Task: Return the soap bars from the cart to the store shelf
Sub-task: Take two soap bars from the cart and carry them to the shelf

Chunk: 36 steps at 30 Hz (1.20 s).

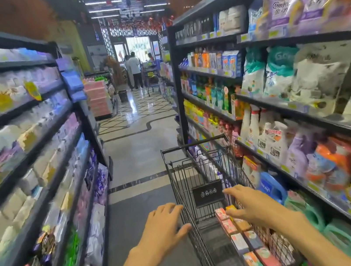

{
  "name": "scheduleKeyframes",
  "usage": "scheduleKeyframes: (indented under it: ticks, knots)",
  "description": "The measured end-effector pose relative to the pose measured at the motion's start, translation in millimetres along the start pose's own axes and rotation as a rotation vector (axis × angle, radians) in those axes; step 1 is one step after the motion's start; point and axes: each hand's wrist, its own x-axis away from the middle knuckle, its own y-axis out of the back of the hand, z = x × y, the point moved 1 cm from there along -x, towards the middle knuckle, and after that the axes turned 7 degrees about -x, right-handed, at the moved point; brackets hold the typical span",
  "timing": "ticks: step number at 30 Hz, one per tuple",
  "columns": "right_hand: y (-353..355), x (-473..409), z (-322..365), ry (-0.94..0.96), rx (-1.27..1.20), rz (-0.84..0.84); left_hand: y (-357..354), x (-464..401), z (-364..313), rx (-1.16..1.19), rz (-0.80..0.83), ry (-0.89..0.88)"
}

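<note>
1. The soap bars (247, 239) lie in the basket of the shopping cart (179, 185), small boxed packs in pink, orange and blue, set in two rows along the cart's right wall, running from under the right hand toward the near edge.
2. The right hand (247, 205) reaches over the far end of those rows, fingers spread and nearly straight, palm down. It looks to be just above or touching the farthest packs; I cannot tell which, and it grips nothing I can make out.
3. The left hand (165, 224) is at the cart's left rim, fingers spread and relaxed, the fingertips touching or just over the wire edge, the thumb pointing toward the basket. It holds nothing.
4. A dark sign plate (207, 193) hangs on the cart's inner wire panel, between the two hands and a little farther off.
5. The cart stands close to the right shelf (304, 112), which carries detergent bags, spray bottles and green jugs (348, 241) low down near the cart.
6. The left shelf (40, 140) across the aisle is stacked with pale soft packs, blurred.
7. Far down the tiled aisle, people (134, 69) stand beside another cart near a bright doorway.
</note>
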Motion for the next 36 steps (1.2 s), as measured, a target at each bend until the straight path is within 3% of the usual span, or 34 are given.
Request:
scheduleKeyframes:
  ticks: [5,10,20,28,36]
  knots:
    - [33.7,-96.2,-38.0,-0.073,-0.030,-0.056,5.1,-129.1,26.6,-0.002,-0.010,-0.116]
    - [48.9,-135.5,-90.2,-0.230,-0.043,-0.103,-13.4,-246.4,12.9,0.015,-0.007,-0.297]
    - [57.3,-123.5,-171.9,-0.765,-0.071,-0.316,-58.4,-433.4,-91.1,0.052,-0.008,-0.911]
    - [36.8,-108.4,-147.4,-1.190,-0.106,-0.394,-91.8,-489.6,-113.5,0.075,0.095,-1.242]
    - [-14.1,-100.9,-130.4,-1.339,-0.189,-0.372,-127.3,-486.5,-123.3,0.062,0.222,-1.391]
